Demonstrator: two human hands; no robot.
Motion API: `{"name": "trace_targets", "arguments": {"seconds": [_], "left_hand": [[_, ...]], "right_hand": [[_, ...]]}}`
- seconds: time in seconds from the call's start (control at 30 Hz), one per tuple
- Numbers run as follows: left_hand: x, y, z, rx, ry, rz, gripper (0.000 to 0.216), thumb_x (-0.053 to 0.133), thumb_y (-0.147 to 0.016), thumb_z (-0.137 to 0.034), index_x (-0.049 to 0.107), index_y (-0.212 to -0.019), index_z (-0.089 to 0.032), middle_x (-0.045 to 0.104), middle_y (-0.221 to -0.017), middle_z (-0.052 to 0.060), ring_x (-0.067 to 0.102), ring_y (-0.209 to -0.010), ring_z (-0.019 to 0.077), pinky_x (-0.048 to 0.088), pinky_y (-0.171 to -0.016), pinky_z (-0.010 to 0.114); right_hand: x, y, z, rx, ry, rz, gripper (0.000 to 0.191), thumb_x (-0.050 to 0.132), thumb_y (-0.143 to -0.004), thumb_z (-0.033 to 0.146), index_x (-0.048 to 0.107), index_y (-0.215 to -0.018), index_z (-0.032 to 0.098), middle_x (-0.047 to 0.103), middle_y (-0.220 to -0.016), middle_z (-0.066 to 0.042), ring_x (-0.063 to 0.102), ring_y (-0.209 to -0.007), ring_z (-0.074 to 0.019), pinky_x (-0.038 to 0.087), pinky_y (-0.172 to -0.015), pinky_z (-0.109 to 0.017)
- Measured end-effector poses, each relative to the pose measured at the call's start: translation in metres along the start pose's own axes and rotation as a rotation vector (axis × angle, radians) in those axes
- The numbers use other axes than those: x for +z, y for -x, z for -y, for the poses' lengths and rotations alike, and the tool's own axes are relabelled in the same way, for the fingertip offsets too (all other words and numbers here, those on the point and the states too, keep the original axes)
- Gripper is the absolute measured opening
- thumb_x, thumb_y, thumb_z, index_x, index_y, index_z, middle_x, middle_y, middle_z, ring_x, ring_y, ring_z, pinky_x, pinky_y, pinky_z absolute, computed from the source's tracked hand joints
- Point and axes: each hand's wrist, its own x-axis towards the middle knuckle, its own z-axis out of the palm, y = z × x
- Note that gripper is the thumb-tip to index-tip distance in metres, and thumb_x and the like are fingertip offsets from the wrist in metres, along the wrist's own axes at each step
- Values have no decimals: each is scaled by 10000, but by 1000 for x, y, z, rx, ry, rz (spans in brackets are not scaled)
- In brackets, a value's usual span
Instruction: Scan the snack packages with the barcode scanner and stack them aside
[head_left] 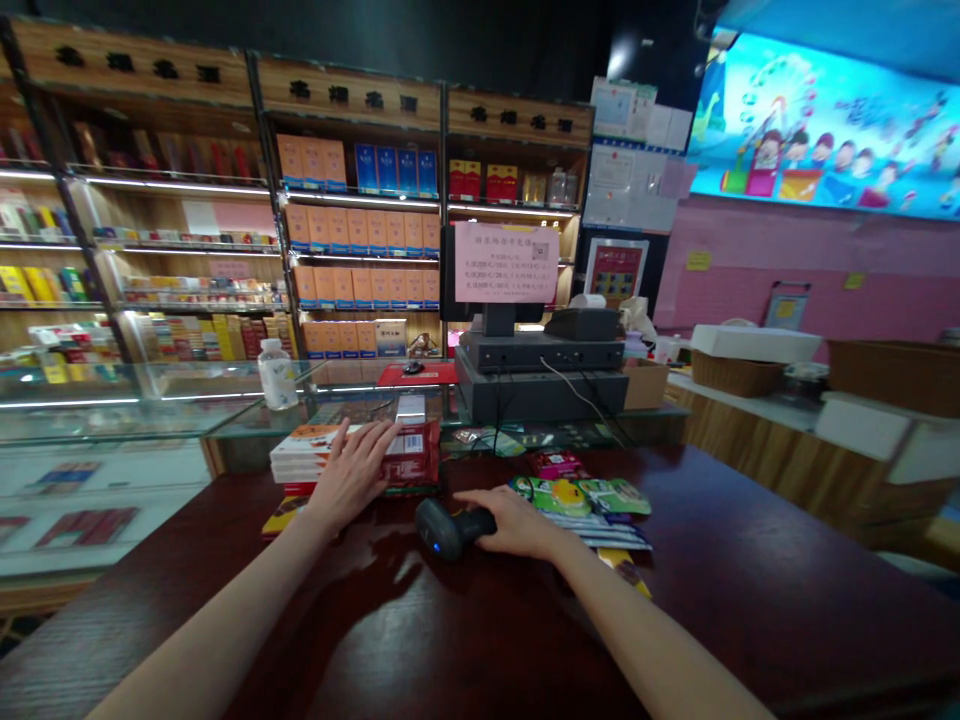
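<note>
My left hand [354, 472] is stretched out over a pile of packaged goods, its fingers extended between a stack of white boxes [296, 462] and a dark red packet [420, 455]. Whether the fingertips press on these packs I cannot tell. A yellow packet [283, 516] sticks out under the boxes. In my right hand [517, 522] is the handle of a black barcode scanner [442, 530], low over the table, with a blue light on its head. Beside this hand lie green snack packets [619, 495], a pink-red packet [556, 464] and another yellow packet [626, 570].
The dark wooden table [360, 640] meets a glass counter behind. On that stand a white bottle [277, 375] and a cash register [540, 365] with a pink sign [501, 262]. Stocked shelves [360, 230] line the back; a basket [735, 372] stands at right.
</note>
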Motion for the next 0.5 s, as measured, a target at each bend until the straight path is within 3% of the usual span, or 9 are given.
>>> {"name": "trace_targets", "arguments": {"seconds": [0.23,0.5], "left_hand": [[5,5,6,-5,-23,-23,805,591,-780,-154,304,-1529,-219,526,-1464,93,455,-1341,285,128,-1227,541],[5,7,11,-15,-16,-40,813,589,-790,-158,286,-1540,-233,523,-1470,90,459,-1344,286,128,-1227,547]], "right_hand": [[-22,-11,15,-23,-223,-163,744,696,-755,207,455,-1453,295,673,-1291,-32,638,-1160,-225,431,-1043,-382],[-31,-23,16,-58,-334,-175,815,734,-753,186,399,-1486,311,650,-1320,-47,596,-1228,-229,389,-1091,-408]]}}
